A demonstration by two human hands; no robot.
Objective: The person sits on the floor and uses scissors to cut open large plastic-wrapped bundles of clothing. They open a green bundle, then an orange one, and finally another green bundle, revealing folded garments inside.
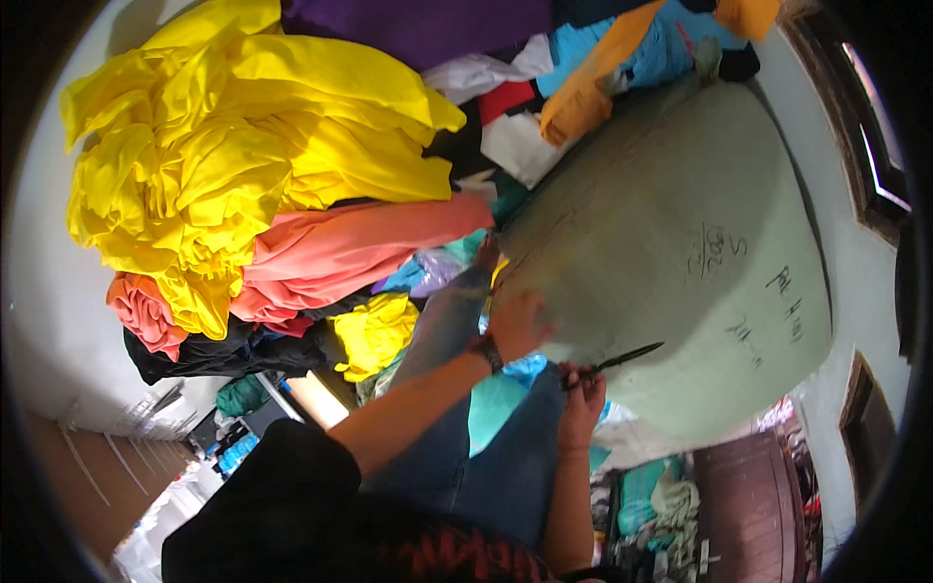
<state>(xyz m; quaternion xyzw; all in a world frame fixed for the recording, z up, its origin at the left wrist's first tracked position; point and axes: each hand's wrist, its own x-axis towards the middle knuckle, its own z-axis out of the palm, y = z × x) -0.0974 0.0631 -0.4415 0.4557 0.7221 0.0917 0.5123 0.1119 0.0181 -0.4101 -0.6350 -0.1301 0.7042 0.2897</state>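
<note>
Head view. Your right hand (581,396), low and right of centre, has its fingers wrapped about the handles of dark scissors (627,358). Blades point right and slightly up, looking pressed together; they lie across the lower part of a large pale green sheet (661,214). Can't tell whether they touch it.

Your left hand (518,325), dark watch (489,353) at the wrist, is at the sheet's left edge, up and left of the scissors. Its fingers are blurred; can't tell whether they pinch the edge or merely rest there.

The sheet fills much of the right half, dark handwritten marks on its face. Your jeans (510,476) show below it, between your forearms.

Upper left: big crumpled heap of yellow cloth (262,136), coral cloth (340,253) beneath, smaller yellow bundle (377,335) lower, near your left forearm. Along the top: purple cloth (418,29), then blue cloth (646,53) with an orange strip (588,92) beside it, reaching the sheet's upper left edge.
</note>
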